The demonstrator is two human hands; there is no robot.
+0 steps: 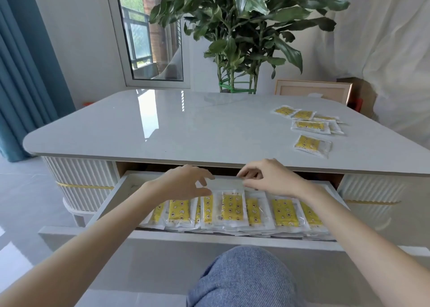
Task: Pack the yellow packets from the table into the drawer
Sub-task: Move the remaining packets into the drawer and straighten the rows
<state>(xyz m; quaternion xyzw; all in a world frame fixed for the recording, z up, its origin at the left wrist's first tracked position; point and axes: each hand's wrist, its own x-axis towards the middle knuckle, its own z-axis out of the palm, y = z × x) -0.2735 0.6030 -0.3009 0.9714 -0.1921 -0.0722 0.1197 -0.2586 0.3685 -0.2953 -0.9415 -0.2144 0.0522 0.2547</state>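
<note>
1. Two bare hands reach over the open drawer [111, 197]. The left grip [186, 183] and the right grip [267, 178] hover close together near its far end, just below the front edge of the counter [186, 125].
2. The right grip has its fingers curled, and thumb and forefinger pinch the far, clear edge of the middle packet [232, 207].
3. The left grip is relaxed and spread, with thumb and forefinger apart over the far left corner of the same packet. It clasps nothing. The blur makes it hard to say whether its fingertips touch the film.
4. The middle packet lies flat with its yellow printed panel up. It sits between the two grips and runs from them back toward the person.
5. It rests on top of a row of yellow packets [285, 213] that fills the drawer. They overlap side by side, from beneath the left wrist across to beneath the right forearm.
6. More loose packets [309, 126] lie on the counter, beyond the right grip, off to its right and well apart from it. They form a small overlapping cluster.
7. One lone packet [311, 145] lies by itself just on the near side of that cluster, and is the closest of them to the right grip.
8. Far beyond both grips, past the counter, stands a leafy plant [232, 15], with a wooden frame [311, 90] to its right.
9. Beyond the left grip and to its left are a window [144, 39] and a blue curtain [23, 62].
10. Nearer the person than both grips, a knee [242, 276] in blue denim rises in front of the drawer.
</note>
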